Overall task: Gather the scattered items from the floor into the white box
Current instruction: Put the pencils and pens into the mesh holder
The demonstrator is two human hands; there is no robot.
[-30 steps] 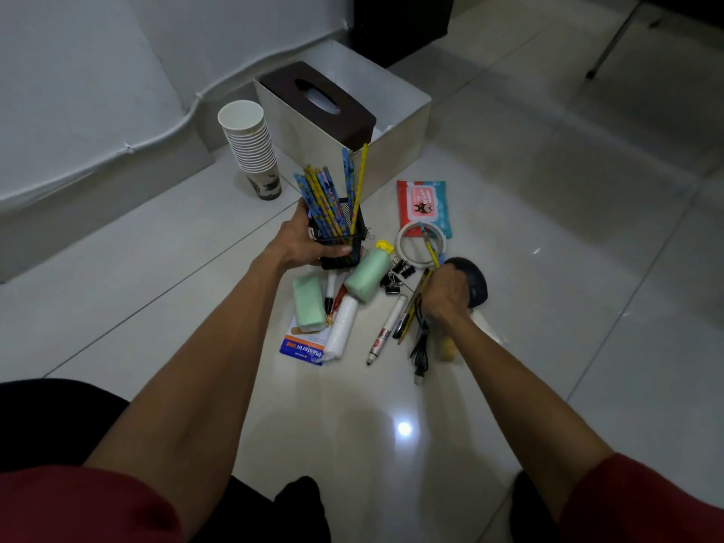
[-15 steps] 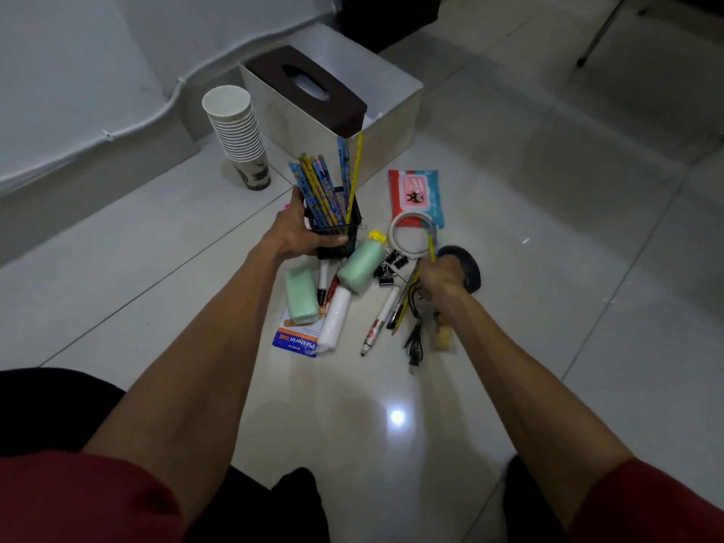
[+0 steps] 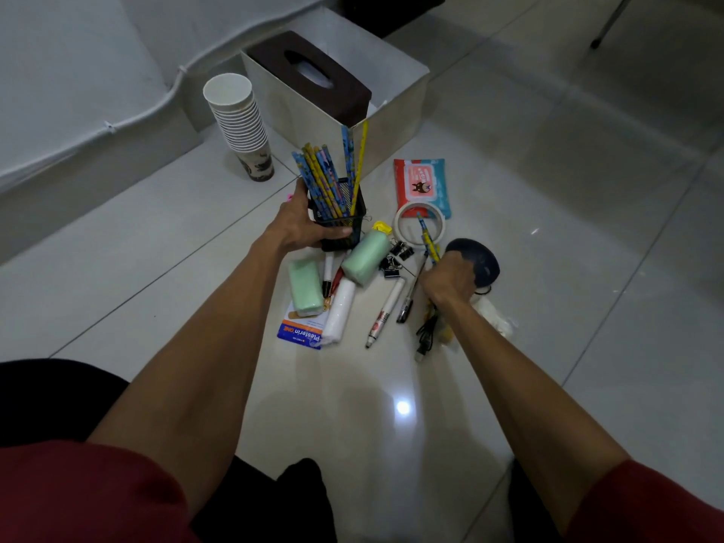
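Note:
My left hand (image 3: 299, 225) grips a black mesh pencil holder (image 3: 340, 219) full of blue and yellow pencils, just in front of the white box (image 3: 395, 111). A brown tissue box (image 3: 309, 76) leans inside the white box. My right hand (image 3: 448, 282) is closed round a yellow and blue pencil (image 3: 427, 239) that points up over a tape ring (image 3: 419, 225). On the floor between my hands lie two green packs (image 3: 305, 282) (image 3: 366, 258), a white roll (image 3: 339, 315), a plaster box (image 3: 299, 333), a marker (image 3: 386, 313), a black pen (image 3: 407, 303), binder clips (image 3: 395, 260) and a black cable (image 3: 425, 333).
A stack of paper cups (image 3: 241, 119) stands left of the white box. A red and blue wipes pack (image 3: 421, 186) lies behind the tape ring. A dark round object (image 3: 480, 262) sits beyond my right hand, a white crumpled thing (image 3: 495, 317) to its right. A low white ledge runs along the left.
My right hand has lifted the pencil off the pile so its tip stands up over the tape ring. My left hand keeps its hold on the pencil holder.

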